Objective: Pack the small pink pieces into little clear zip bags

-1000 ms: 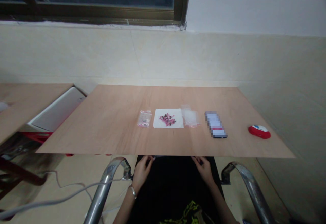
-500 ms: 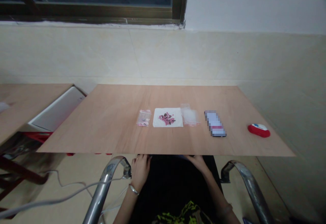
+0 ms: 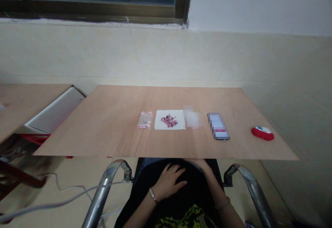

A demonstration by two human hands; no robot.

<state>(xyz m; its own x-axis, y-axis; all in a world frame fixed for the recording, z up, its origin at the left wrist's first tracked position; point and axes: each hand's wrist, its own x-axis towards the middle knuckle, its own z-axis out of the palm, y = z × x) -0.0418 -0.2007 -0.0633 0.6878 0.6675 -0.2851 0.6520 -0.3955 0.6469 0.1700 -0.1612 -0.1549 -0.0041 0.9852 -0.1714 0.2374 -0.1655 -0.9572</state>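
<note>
My left hand [image 3: 169, 181] lies flat on the dark cloth over my lap, fingers stretched out, a bracelet on its wrist. My right hand [image 3: 201, 164] reaches under the near edge of the wooden table [image 3: 116, 131], so its fingers are hidden. On the table, a white sheet [image 3: 169, 120] carries a small heap of pink and dark bits [image 3: 169, 120]. A small clear bag [image 3: 145, 120] lies just left of the sheet. Further clear bags [image 3: 192, 118] lie just right of it.
A phone [image 3: 218, 126] lies right of the bags and a red and white object [image 3: 262, 133] sits near the table's right edge. Chrome chair arms [image 3: 105, 186] flank my lap. A white cable [image 3: 59, 200] trails across the floor at the left, beside a second table [image 3: 15, 107].
My left hand has moved from the lap's left edge to the middle and now lies flat. My right hand slid further under the table edge.
</note>
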